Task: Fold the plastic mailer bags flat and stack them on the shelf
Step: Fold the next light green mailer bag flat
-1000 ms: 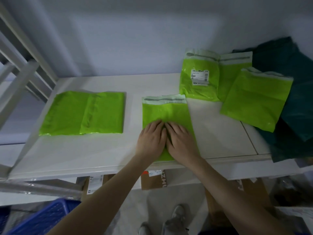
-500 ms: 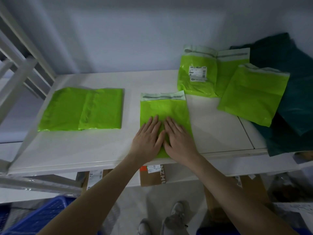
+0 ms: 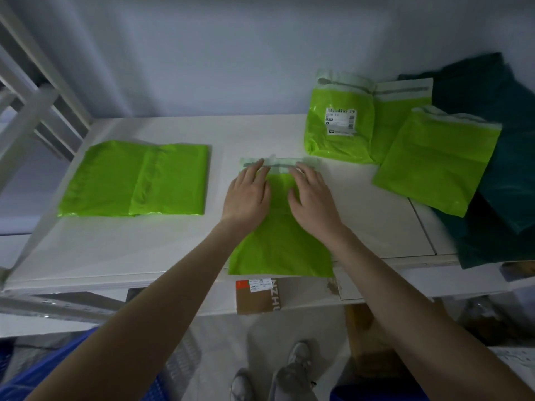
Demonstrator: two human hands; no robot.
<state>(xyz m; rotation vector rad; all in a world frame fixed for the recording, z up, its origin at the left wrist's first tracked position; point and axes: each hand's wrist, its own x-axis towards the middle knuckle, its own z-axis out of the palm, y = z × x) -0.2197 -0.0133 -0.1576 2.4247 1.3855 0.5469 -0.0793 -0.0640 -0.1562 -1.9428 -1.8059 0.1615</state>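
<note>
While the green mailer bag (image 3: 279,241) lies flat at the white shelf's (image 3: 144,250) front edge, at six o'clock, we rest our left hand (image 3: 247,195) and right hand (image 3: 314,198) on it, fingers straight, fingertips at its pale adhesive flap (image 3: 279,164). Folded bags (image 3: 133,179) sit at nine o'clock, unfolded mailers (image 3: 405,134) at two.

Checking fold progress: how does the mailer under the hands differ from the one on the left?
The middle mailer lies lengthwise, its pale flap showing, both hands on it: left hand, right hand. The left mailer lies crosswise, folded over, no flap visible, untouched. Both are lime green, flat on the shelf.
</note>
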